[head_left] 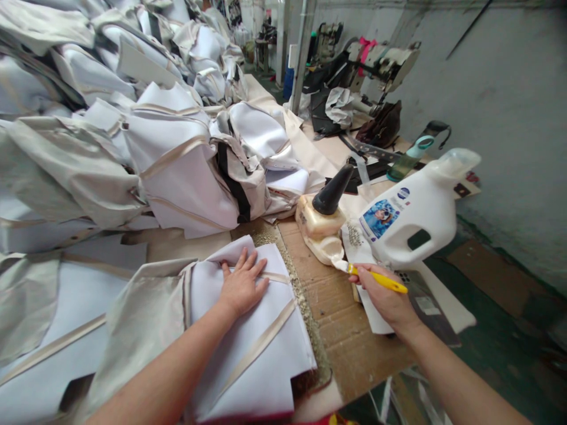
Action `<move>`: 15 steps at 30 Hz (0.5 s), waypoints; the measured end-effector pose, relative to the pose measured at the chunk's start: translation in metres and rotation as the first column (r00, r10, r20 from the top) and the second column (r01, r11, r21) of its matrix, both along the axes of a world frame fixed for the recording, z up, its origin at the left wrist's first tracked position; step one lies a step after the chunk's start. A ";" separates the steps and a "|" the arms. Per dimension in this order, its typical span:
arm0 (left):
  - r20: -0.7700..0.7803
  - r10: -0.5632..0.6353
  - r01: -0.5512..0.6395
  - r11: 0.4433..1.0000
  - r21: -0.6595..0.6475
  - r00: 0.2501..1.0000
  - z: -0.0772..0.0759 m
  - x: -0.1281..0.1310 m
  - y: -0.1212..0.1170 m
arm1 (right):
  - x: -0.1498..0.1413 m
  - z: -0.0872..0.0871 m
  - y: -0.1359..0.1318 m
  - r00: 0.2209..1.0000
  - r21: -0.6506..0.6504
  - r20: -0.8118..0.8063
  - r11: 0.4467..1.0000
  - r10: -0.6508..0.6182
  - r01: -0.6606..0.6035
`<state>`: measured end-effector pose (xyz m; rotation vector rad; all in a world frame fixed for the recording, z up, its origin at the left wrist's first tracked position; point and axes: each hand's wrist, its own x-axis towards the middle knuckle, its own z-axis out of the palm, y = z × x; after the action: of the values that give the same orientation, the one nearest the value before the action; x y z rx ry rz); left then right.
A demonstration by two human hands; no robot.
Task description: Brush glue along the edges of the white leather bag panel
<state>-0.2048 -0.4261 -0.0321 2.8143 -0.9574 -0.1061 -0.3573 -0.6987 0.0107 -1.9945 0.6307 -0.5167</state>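
My left hand lies flat with fingers spread on a white fabric piece trimmed with beige strips, at the table's near edge. My right hand is closed round a yellow-handled brush. The brush's pale bristles touch the lower part of a glue-caked pot with a black cone-shaped spout. Just right of the pot stands a large white plastic jug with a blue label.
A tall heap of white and beige fabric pieces fills the left and back. Brown cardboard covers the table under the pot. A sewing machine and dark scraps stand at the back right. A grey wall runs along the right.
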 end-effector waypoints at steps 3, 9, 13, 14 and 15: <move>0.010 -0.001 0.001 1.000 -0.007 1.000 -0.001 0.000 0.000 | -0.004 0.004 -0.002 0.999 0.011 0.017 0.999 -0.035 0.035; -0.010 0.011 -0.011 1.000 0.009 1.000 0.002 -0.001 -0.001 | 0.005 -0.005 -0.001 0.989 0.156 0.100 0.980 0.112 -0.126; 0.000 0.000 0.000 1.000 -0.004 1.000 0.001 -0.001 0.000 | -0.010 -0.011 0.004 0.987 0.326 0.041 0.931 0.157 -0.162; 0.004 0.000 0.000 1.000 -0.008 1.000 0.000 0.000 0.001 | -0.014 -0.012 0.004 0.987 0.338 0.028 0.928 0.155 -0.155; 0.009 0.000 0.000 1.000 -0.012 1.000 -0.001 0.000 0.001 | -0.017 -0.012 0.004 0.989 0.332 0.020 0.932 0.146 -0.144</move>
<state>-0.2050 -0.4253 -0.0328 2.8065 -0.9564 -0.0875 -0.3747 -0.6948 -0.0010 -1.7052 0.5293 -0.2925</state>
